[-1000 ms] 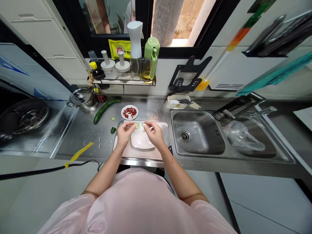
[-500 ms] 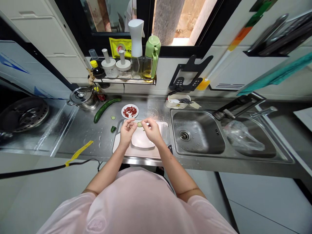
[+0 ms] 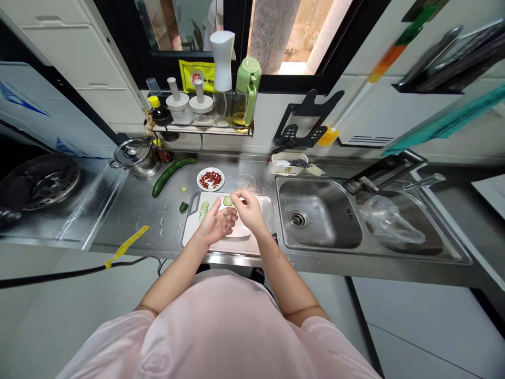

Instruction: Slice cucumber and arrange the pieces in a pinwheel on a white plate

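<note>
Between the fingertips of my right hand (image 3: 248,209) is a pale green cucumber slice (image 3: 228,201), held above a white plate (image 3: 239,233). My left hand (image 3: 218,223) is turned palm up beside it, fingers loosely curled and apart, with nothing in it. The plate rests on a white cutting board (image 3: 193,232) and is partly hidden by both hands. A row of overlapping cucumber slices (image 3: 203,211) lies on the board's left part. Left of the board are a dark green cucumber end (image 3: 183,207) and a single slice (image 3: 183,188).
A whole cucumber (image 3: 172,175) lies near a lidded steel pot (image 3: 136,158). A small plate of chopped red pieces (image 3: 210,179) sits behind the board. To the right is a steel sink (image 3: 321,216); a spice rack (image 3: 205,130) hangs on the back wall.
My left hand has come away from the cucumber slice, moved slightly down and turned its palm up. My right hand keeps the slice, now showing its flat face. The row of slices has come into view.
</note>
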A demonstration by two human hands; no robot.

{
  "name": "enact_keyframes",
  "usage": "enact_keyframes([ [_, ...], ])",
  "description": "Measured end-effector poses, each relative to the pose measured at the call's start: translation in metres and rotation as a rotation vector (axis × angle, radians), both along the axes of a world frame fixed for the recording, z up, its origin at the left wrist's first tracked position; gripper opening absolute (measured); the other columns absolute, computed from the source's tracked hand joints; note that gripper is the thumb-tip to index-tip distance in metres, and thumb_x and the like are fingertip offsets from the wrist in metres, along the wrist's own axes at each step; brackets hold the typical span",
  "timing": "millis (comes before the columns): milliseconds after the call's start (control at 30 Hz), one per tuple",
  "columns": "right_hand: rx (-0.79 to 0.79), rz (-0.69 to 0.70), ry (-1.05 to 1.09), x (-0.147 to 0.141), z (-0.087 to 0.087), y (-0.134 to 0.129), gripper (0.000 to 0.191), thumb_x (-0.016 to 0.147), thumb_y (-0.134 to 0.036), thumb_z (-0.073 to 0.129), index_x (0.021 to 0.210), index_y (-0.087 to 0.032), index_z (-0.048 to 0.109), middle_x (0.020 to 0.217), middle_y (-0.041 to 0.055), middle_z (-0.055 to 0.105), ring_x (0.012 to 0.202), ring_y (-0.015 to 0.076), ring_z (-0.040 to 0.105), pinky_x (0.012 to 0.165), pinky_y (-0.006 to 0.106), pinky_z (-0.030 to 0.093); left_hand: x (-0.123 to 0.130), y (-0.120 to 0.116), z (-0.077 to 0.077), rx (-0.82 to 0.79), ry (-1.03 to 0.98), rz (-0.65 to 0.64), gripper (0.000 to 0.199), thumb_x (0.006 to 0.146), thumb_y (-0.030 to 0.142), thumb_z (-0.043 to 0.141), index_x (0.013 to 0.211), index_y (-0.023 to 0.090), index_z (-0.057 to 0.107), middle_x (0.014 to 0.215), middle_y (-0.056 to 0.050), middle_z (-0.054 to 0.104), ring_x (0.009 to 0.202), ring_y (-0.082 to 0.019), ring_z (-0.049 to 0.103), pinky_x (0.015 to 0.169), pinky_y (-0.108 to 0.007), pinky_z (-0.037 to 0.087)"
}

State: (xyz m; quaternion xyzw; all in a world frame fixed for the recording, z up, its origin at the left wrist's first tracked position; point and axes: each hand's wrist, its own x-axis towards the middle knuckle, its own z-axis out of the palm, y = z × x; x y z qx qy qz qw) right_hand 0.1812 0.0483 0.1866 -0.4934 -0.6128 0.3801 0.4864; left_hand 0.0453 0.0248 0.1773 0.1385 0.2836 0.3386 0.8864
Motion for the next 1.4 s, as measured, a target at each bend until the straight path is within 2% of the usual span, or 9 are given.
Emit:
enact_keyframes([
  [267,0.048,-0.007,-0.078,0.003,0.004,-0.005,0.020,0.085,-0.032,0.047,0.074,-0.022,0.059,0.080,0.0005,0.063,0.084,0.0157,0.054,0.069,0.027,0.041,-0.005,0.003,0.002,-0.013,-0.023,0.055,0.036,0.084,0.048,0.050,0.088,0.014,0.058,0.069,-0.002,0.056,0.049,-0.008,0.048,0.039,-0.017,0.032],
  [500,0.051,-0.014,-0.102,0.004,0.003,-0.006,0.020,0.085,-0.031,0.046,0.071,-0.022,0.058,0.078,0.0004,0.062,0.082,0.0156,0.053,0.069,0.027,0.040,-0.007,0.004,0.000,0.010,0.049,0.164,0.022,0.077,0.034,0.063,0.088,0.016,0.059,0.075,-0.002,0.061,0.057,-0.007,0.054,0.040,-0.015,0.034],
  [733,0.040,-0.017,-0.110,0.005,-0.001,-0.006,0.019,0.084,-0.031,0.047,0.071,-0.022,0.058,0.079,0.0014,0.062,0.083,0.0165,0.053,0.069,0.028,0.041,-0.008,0.005,0.001,0.172,0.256,0.317,0.031,0.067,0.027,0.074,0.091,0.018,0.057,0.083,0.000,0.064,0.067,-0.006,0.059,0.055,-0.015,0.043],
  [1067,0.047,-0.007,-0.148,0.005,-0.006,-0.007,0.019,0.085,-0.029,0.048,0.070,-0.022,0.058,0.078,0.0007,0.061,0.082,0.0161,0.052,0.069,0.027,0.040,-0.004,0.010,-0.001,0.377,0.471,0.517,0.035,0.058,0.025,0.078,0.084,0.017,0.057,0.074,0.003,0.062,0.064,-0.006,0.058,0.060,-0.016,0.043],
  [1267,0.075,0.011,-0.183,0.005,-0.005,-0.008,0.018,0.085,-0.028,0.048,0.071,-0.022,0.058,0.079,0.0008,0.061,0.083,0.0166,0.053,0.074,0.029,0.040,-0.005,0.010,0.000,0.437,0.542,0.550,0.039,0.055,0.028,0.079,0.085,0.017,0.057,0.070,0.002,0.063,0.060,-0.007,0.057,0.060,-0.019,0.044],
  [1400,0.086,0.017,-0.182,0.005,-0.004,-0.008,0.018,0.085,-0.027,0.048,0.071,-0.022,0.058,0.079,0.0009,0.061,0.083,0.0165,0.053,0.074,0.029,0.040,-0.003,0.010,0.002,0.459,0.555,0.573,0.047,0.056,0.028,0.079,0.095,0.018,0.055,0.071,0.001,0.065,0.060,-0.009,0.059,0.063,-0.021,0.046],
])
